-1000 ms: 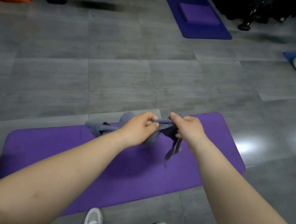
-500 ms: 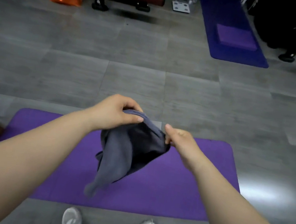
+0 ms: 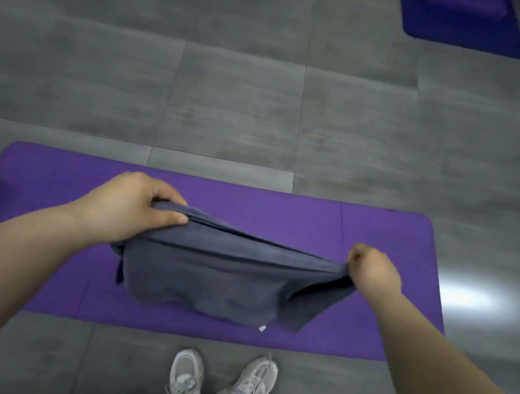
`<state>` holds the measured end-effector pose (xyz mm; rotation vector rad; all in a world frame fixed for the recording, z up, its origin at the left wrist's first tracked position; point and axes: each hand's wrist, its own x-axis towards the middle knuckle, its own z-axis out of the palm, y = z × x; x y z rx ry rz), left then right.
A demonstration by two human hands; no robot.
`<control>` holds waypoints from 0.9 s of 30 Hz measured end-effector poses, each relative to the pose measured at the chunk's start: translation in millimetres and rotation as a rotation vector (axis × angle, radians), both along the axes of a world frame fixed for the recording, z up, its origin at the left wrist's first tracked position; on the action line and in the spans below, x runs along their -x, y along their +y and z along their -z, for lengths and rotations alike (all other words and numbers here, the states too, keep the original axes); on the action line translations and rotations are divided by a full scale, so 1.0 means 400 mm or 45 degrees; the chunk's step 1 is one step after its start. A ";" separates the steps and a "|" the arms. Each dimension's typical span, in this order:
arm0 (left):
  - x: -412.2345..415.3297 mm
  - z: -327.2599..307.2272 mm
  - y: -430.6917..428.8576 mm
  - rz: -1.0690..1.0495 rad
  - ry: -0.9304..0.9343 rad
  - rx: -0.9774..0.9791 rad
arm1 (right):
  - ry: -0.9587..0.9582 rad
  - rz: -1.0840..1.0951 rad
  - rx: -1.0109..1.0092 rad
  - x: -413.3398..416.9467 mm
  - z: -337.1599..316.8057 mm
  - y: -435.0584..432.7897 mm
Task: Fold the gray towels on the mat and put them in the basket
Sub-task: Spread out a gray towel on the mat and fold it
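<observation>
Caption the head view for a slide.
Both hands, left and right, stretch a gray towel above the purple mat.

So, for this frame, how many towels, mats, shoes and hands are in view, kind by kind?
Towels: 1, the gray towel, held above the near mat.
Mats: 2, the purple mat and a far mat.
Shoes: 2, white, the left shoe and right shoe.
Hands: 2, the left hand and right hand, both gripping the towel.
Total: 7.

Dim, soft blur, floor [image 3: 466, 295] glare right
</observation>
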<state>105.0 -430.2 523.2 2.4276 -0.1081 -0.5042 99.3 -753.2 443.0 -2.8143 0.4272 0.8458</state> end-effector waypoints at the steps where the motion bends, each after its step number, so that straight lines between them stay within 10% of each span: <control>1: -0.014 0.031 0.010 -0.045 -0.060 -0.026 | -0.033 0.024 0.070 -0.016 0.021 -0.017; 6: -0.070 0.095 0.008 -0.213 -0.127 0.077 | -0.272 0.018 0.119 -0.082 0.066 -0.022; 16: -0.027 0.470 -0.089 -0.093 -0.009 0.307 | -0.317 -0.356 -0.814 -0.031 0.415 0.348; 27: 0.041 0.976 0.001 -0.368 0.428 0.735 | -0.314 -0.465 -0.025 -0.144 1.042 0.226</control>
